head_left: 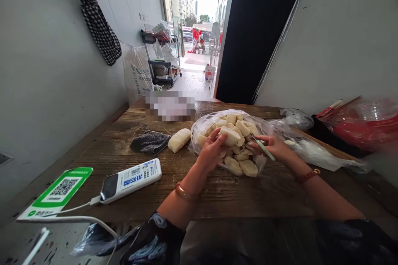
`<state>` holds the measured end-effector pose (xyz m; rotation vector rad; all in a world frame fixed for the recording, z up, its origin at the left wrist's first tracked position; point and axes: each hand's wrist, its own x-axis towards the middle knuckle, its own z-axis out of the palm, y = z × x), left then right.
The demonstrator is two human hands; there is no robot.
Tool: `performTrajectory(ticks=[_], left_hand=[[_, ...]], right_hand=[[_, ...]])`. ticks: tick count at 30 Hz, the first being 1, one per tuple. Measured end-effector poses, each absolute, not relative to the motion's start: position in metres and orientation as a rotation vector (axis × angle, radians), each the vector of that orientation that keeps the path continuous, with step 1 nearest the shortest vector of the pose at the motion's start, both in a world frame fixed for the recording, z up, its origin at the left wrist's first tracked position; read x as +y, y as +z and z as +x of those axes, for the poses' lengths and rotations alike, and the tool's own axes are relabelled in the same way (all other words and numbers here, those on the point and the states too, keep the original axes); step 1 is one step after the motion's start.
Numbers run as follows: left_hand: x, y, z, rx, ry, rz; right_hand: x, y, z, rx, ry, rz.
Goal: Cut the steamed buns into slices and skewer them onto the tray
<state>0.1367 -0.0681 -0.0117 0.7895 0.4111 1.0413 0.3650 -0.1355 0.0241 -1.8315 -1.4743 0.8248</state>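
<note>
My left hand (212,149) is closed around a pale piece of steamed bun (229,136), raised over an open clear plastic bag (195,126). In my right hand (273,148) is a small knife (264,149) with a pale green handle, its thin dark end pointing up and left near the bun piece. Many cut bun pieces (248,167) fill the bag. To the left of the bag, a whole-looking bun (179,140) lies on the wooden table (214,198), beside a dark grey cloth (149,142).
A white power bank (133,180) with a cable and a green QR-code card (60,188) lie at the left. Plastic bags (314,149) and a red bag (370,128) are at the right. A shelf cart (161,58) stands beyond the table by the doorway.
</note>
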Motion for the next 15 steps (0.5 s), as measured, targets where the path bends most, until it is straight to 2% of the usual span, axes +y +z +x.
performTrajectory(ticks=[8,15], left_hand=[[-0.072,-0.004,0.133,0.318,0.971,0.773],[-0.073,-0.003,0.134,0.292,1.008,0.823]], right_hand=[[-0.182,0.050,0.355,-1.643,0.593,-1.883],[-0.209,0.061,0.348,-1.769,0.589,-1.932]])
